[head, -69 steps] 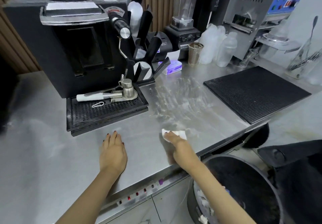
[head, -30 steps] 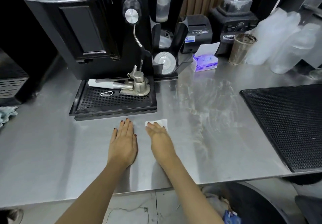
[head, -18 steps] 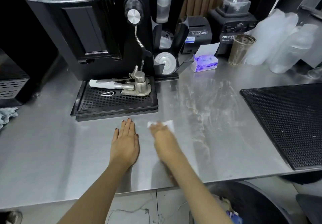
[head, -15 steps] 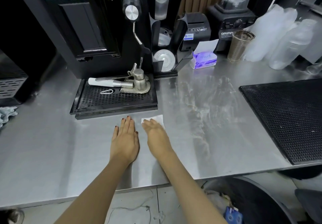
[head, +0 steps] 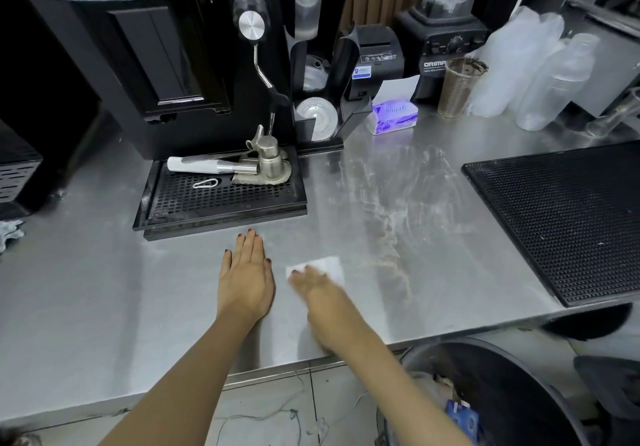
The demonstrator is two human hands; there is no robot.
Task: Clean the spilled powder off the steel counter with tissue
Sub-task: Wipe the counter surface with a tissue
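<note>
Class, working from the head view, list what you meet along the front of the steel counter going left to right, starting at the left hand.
left hand → right hand pressing the tissue → powder streak → black mat

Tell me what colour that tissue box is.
The tissue box is purple and white, head view.

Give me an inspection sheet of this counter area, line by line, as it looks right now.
Surface: steel counter, powder smeared right of centre, not yet wiped away.
Job's things: tissue flat on the counter, partly under the right hand.
Clutter: drip tray, black mat, tissue box.
Hands: left hand flat on the counter; right hand blurred, on the tissue.
Cables: thin wires on the floor.
Surroundings: dark bin below the counter edge.
</note>
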